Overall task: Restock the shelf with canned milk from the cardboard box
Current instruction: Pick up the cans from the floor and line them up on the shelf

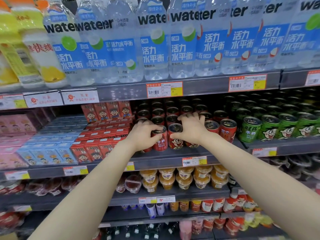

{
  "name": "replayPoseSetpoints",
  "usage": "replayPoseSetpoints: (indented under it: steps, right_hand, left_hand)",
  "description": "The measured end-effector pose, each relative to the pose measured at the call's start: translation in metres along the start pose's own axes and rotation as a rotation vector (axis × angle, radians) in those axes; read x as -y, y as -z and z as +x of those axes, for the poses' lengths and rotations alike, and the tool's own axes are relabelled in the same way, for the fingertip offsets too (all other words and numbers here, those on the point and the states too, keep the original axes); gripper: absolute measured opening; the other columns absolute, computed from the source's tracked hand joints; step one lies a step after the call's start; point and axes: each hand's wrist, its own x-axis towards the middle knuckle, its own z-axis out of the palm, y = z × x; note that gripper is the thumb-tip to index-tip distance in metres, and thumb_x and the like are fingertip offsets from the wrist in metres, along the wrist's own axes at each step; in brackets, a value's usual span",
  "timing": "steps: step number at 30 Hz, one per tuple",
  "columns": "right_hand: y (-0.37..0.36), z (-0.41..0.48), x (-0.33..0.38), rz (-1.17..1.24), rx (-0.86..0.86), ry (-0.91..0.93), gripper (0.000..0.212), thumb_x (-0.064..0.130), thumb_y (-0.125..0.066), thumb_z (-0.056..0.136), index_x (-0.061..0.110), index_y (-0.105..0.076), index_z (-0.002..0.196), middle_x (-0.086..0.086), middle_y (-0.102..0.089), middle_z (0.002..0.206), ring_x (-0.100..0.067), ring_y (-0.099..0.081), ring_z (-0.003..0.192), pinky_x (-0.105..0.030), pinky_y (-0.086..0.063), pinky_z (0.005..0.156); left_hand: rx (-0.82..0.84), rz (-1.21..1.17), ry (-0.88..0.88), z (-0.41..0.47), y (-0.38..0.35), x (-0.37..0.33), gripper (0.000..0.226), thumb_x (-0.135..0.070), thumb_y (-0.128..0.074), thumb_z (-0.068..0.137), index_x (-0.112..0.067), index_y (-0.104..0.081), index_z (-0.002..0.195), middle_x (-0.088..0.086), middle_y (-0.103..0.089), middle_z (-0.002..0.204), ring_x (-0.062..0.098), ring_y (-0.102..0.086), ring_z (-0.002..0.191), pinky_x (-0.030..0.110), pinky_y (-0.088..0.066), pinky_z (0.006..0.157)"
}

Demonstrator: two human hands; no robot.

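The left hand [142, 135] grips one red can [160, 142]; the right hand [190, 129] lies over others, grip unclear. A bare shelf lip [164, 155] runs before both hands; two more cans [228, 129] stand just right.

head cam, wide-angle, faces fwd at shelf [155, 163], close up, maybe tilted down a bit.
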Motion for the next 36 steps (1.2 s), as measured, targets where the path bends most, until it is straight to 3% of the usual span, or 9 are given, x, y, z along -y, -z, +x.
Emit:
replayPoseSetpoints:
  steps: [4, 8, 13, 18, 21, 24, 28, 31, 36]
  right_hand:
    - [0.002, 0.000, 0.015, 0.031, -0.017, 0.095, 0.075, 0.067, -0.065, 0.078, 0.032, -0.050, 0.143, -0.004, -0.049, 0.146, -0.035, -0.032, 0.137, -0.047, -0.024, 0.104]
    - [0.000, 0.000, 0.031, 0.017, 0.041, 0.220, 0.058, 0.065, -0.061, 0.083, 0.034, -0.061, 0.132, 0.004, -0.062, 0.133, -0.030, -0.042, 0.131, -0.052, -0.023, 0.103]
    - [0.002, 0.011, 0.042, -0.009, 0.059, 0.212, 0.067, 0.077, -0.064, 0.073, 0.029, -0.066, 0.120, 0.003, -0.067, 0.118, -0.028, -0.047, 0.126, -0.057, -0.020, 0.108]
    - [-0.002, 0.019, 0.058, -0.146, 0.044, 0.150, 0.073, 0.087, -0.057, 0.069, 0.023, -0.070, 0.101, -0.001, -0.068, 0.110, -0.031, -0.047, 0.124, -0.056, -0.018, 0.109]
    - [-0.002, 0.021, 0.063, -0.117, 0.086, 0.120, 0.064, 0.080, -0.062, 0.072, 0.024, -0.070, 0.102, -0.001, -0.068, 0.108, -0.031, -0.050, 0.122, -0.056, -0.018, 0.109]
    - [0.005, 0.022, 0.063, -0.035, 0.167, 0.125, 0.058, 0.066, -0.068, 0.078, 0.027, -0.067, 0.121, 0.000, -0.067, 0.117, -0.031, -0.048, 0.126, -0.060, -0.013, 0.113]
    - [0.007, 0.020, 0.058, 0.045, 0.185, 0.113, 0.070, 0.051, -0.073, 0.082, 0.030, -0.049, 0.145, 0.000, -0.059, 0.139, -0.032, -0.041, 0.139, -0.062, -0.004, 0.117]
    - [0.004, 0.019, 0.056, 0.087, 0.162, 0.082, 0.077, 0.060, -0.073, 0.078, 0.027, -0.050, 0.144, 0.001, -0.059, 0.140, -0.030, -0.041, 0.139, -0.062, -0.009, 0.116]
    - [0.007, 0.017, 0.059, 0.104, 0.129, 0.042, 0.072, 0.064, -0.071, 0.079, 0.023, -0.058, 0.137, 0.000, -0.062, 0.135, -0.026, -0.048, 0.134, -0.058, -0.017, 0.115]
  left_hand:
    - [0.016, -0.026, 0.002, 0.001, 0.003, 0.002, 0.048, -0.062, -0.052, 0.090, -0.044, -0.066, 0.133, 0.005, -0.063, 0.135, 0.032, -0.051, 0.128, 0.048, -0.038, 0.111]
    - [-0.011, 0.035, 0.024, 0.007, 0.005, -0.002, 0.043, -0.066, -0.062, 0.091, -0.040, -0.070, 0.124, 0.008, -0.064, 0.122, 0.033, -0.052, 0.118, 0.044, -0.042, 0.101]
    - [0.010, -0.111, 0.052, 0.005, 0.012, 0.012, 0.048, -0.069, -0.046, 0.086, -0.045, -0.067, 0.122, -0.005, -0.071, 0.120, 0.025, -0.060, 0.117, 0.045, -0.048, 0.103]
    - [-0.037, 0.291, 0.093, -0.001, 0.025, 0.022, 0.058, -0.071, -0.051, 0.089, -0.033, -0.062, 0.132, 0.003, -0.061, 0.136, 0.030, -0.054, 0.127, 0.046, -0.040, 0.106]
    - [0.012, 0.469, 0.117, -0.003, 0.032, 0.018, 0.058, -0.079, -0.048, 0.090, -0.035, -0.065, 0.124, 0.005, -0.065, 0.130, 0.032, -0.050, 0.128, 0.052, -0.025, 0.114]
    - [0.051, 0.383, 0.139, -0.005, 0.035, 0.017, 0.055, -0.079, -0.049, 0.090, -0.035, -0.066, 0.119, 0.003, -0.070, 0.121, 0.032, -0.054, 0.126, 0.057, -0.014, 0.119]
    - [0.095, 0.196, 0.125, -0.009, 0.043, 0.025, 0.045, -0.066, -0.056, 0.094, -0.037, -0.065, 0.127, -0.003, -0.068, 0.131, 0.027, -0.054, 0.132, 0.060, -0.007, 0.122]
    - [0.150, 0.123, 0.111, -0.011, 0.050, 0.034, 0.038, -0.049, -0.064, 0.094, -0.043, -0.062, 0.131, -0.006, -0.062, 0.141, 0.026, -0.049, 0.138, 0.064, -0.003, 0.123]
    - [0.106, 0.093, 0.106, -0.014, 0.049, 0.036, 0.035, -0.059, -0.068, 0.091, -0.043, -0.069, 0.122, -0.012, -0.065, 0.137, 0.023, -0.049, 0.138, 0.066, -0.001, 0.123]
